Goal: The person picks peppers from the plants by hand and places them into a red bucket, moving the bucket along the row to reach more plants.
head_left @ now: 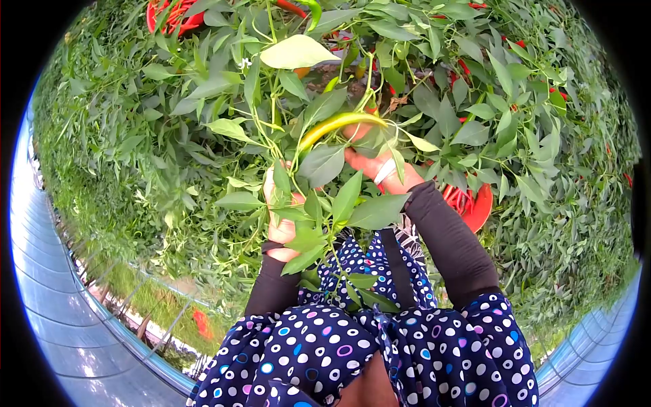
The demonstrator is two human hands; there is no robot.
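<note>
Chili plants surround both of my hands. My left hand (283,217) is among the stems at centre left, its fingers curled and partly covered by leaves; what they hold is something I cannot make out. Farther right, my right hand (386,168), with a white band (385,171) around it, reaches into the foliage. Its thumb and fingers are apart, partly behind leaves. A curved yellow-green chili (339,125) crosses in front of the right fingers. An orange-red chili (371,110) shows just above them. Broad green leaves (322,165) hang between the hands.
A red container of red chilies (480,207) sits among the plants beside my right forearm. Another red container (175,19) with red chilies is at the upper left. Ripe red chilies (557,93) dot the foliage at right. A leafy branch (346,210) stands close before my body.
</note>
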